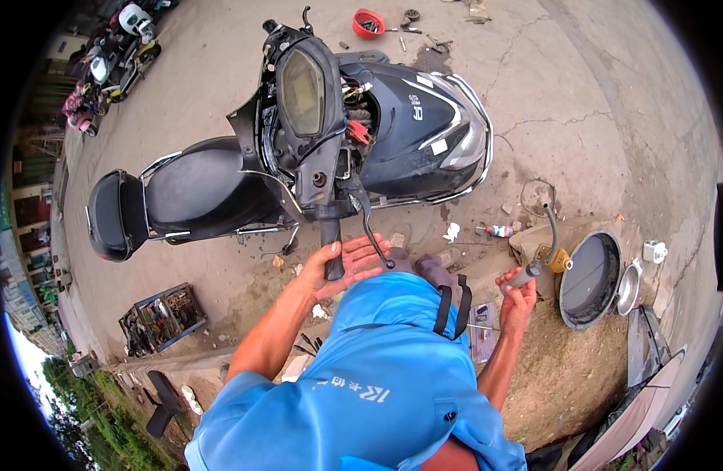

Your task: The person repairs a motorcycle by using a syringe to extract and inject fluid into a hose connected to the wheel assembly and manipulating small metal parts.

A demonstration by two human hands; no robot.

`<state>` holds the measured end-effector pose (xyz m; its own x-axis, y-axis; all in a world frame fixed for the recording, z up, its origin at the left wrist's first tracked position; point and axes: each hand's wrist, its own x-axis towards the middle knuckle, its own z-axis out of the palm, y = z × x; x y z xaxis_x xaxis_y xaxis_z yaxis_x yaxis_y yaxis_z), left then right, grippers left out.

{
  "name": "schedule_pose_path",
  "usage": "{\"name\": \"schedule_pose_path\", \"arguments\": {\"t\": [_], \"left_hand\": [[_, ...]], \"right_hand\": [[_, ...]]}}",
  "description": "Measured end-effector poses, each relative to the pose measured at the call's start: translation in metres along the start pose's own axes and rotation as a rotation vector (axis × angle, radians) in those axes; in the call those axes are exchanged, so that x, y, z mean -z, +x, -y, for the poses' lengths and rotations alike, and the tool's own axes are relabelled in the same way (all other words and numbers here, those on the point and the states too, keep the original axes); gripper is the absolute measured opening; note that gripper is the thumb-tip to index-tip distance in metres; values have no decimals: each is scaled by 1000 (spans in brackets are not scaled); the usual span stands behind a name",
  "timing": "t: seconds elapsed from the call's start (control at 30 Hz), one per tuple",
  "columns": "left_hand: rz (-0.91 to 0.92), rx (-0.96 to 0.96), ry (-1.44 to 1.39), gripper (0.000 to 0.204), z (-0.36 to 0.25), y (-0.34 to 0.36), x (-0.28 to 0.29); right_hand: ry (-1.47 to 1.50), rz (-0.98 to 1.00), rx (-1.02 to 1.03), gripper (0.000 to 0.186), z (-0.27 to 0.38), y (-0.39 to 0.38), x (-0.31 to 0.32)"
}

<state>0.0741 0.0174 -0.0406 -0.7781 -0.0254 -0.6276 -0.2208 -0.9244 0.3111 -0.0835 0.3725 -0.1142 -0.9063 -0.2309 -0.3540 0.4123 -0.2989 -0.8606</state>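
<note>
In front of me stands a black scooter, its dashboard surround parted and wires showing. My left hand is palm up beside the black handlebar grip; its fingers are spread under the brake lever. The thumb lies near the grip, but whether it touches cannot be told. On the right, my right hand is closed around the lower end of a grey cylinder. A curved grey-green tube appears to rise from that cylinder; its exact kind is unclear.
A large dark basin and a smaller metal bowl stand right, near a yellow object. A crate of tools sits left. Far off is a red bowl with metal parts. A spray can lies on the ground.
</note>
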Motion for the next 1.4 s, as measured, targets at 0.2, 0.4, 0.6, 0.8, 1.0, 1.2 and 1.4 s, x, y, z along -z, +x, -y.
{"name": "schedule_pose_path", "arguments": {"t": [0.2, 0.4, 0.6, 0.8, 1.0, 1.2, 1.4], "left_hand": [[-6, -105, 229, 71, 14, 10, 75], [-72, -48, 55, 54, 3, 1, 5], [-4, -94, 222, 72, 14, 11, 76], [55, 14, -23, 59, 2, 1, 5], [106, -82, 243, 74, 16, 14, 76], [136, -44, 129, 70, 5, 3, 44], [141, -23, 74, 68, 2, 9, 32]], "right_hand": [[8, -8, 1, 41, 0, 1, -5], [0, -21, 4, 41, 0, -3, -2], [9, -22, 4, 40, -2, -3, -7], [-12, -38, 13, 40, -3, -6, 1], [14, -23, 17, 40, -4, -7, -3], [0, -19, 24, 40, -2, -10, -10], [-13, -34, 29, 35, -3, -12, -14]]}}
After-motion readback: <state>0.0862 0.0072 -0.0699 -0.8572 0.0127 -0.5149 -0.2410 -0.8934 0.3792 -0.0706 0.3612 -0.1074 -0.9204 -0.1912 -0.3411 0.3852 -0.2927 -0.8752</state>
